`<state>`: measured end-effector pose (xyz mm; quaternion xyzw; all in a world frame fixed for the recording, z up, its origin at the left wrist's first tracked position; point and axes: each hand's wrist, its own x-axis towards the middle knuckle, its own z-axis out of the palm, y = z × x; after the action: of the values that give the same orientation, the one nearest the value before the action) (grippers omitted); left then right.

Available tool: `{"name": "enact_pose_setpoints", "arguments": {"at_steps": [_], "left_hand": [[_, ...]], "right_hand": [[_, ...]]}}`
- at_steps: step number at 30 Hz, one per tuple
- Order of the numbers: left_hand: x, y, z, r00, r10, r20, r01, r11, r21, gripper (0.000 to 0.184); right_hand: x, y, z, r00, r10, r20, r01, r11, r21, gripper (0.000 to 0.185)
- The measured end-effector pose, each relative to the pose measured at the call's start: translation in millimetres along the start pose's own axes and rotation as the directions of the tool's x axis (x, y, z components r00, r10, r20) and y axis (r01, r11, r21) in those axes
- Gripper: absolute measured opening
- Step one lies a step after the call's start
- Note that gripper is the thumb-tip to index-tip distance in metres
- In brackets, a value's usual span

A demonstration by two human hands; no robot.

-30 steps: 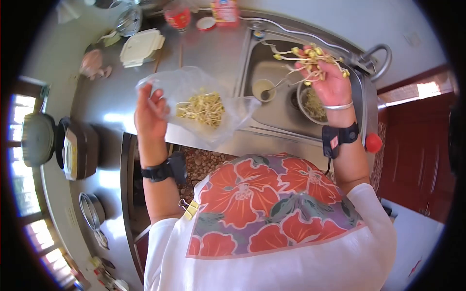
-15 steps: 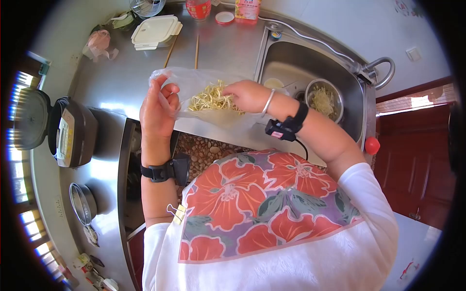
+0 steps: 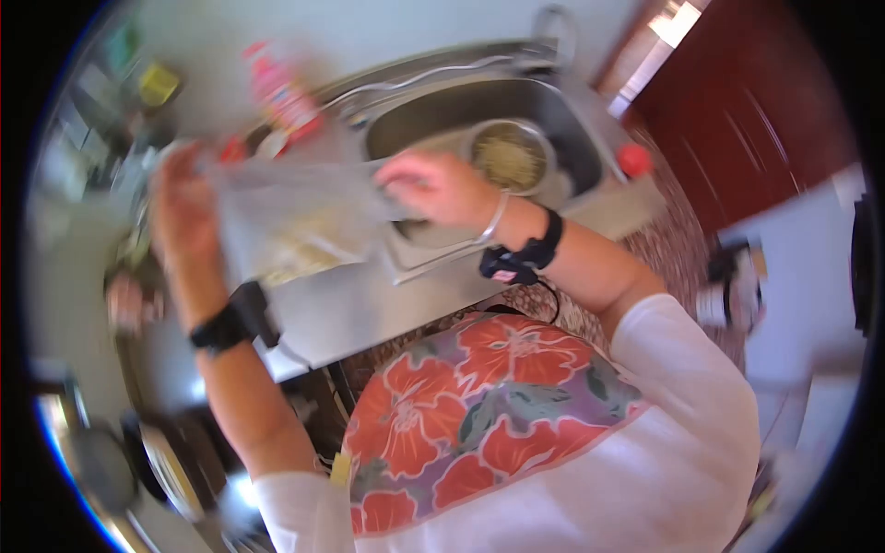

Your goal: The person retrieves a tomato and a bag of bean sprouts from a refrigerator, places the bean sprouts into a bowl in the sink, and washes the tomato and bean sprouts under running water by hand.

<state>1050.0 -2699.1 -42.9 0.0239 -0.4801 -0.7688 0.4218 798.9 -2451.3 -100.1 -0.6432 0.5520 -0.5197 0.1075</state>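
Note:
A translucent plastic bag [image 3: 295, 207] with pale bean sprouts [image 3: 309, 244] in its lower part hangs stretched between my hands, above the counter's front. My left hand [image 3: 184, 198] is closed on the bag's upper left corner, blurred by motion. At the bag's upper right corner, my right hand [image 3: 433, 184] pinches the plastic, its fingers bent. Behind and to the right of my right hand, a round metal bowl [image 3: 510, 157] of sprouts stands in the sink.
The metal sink [image 3: 581, 124] has a tap [image 3: 553, 37] at its back. A pink packet [image 3: 281, 92] stands behind the bag. The rice cooker [image 3: 171, 465] is at the lower left. A red ball-shaped object [image 3: 633, 159] sits at the counter's right edge.
The view has swung round. My right hand first held sprouts over the sink, then reached into the bag; now it is at the bag's right corner. The bag is lifted and stretched.

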Motion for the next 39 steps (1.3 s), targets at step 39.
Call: {"name": "enact_pose_setpoints", "arguments": {"at_steps": [39], "left_hand": [[3.7,-417.6,378.2,0.564,-0.825,-0.036,0.825,0.565,-0.035,0.049]], "right_hand": [[-164.6,172.9,-356.5,0.888,0.46,0.002,-0.459,0.886,0.056,0.07]]}}
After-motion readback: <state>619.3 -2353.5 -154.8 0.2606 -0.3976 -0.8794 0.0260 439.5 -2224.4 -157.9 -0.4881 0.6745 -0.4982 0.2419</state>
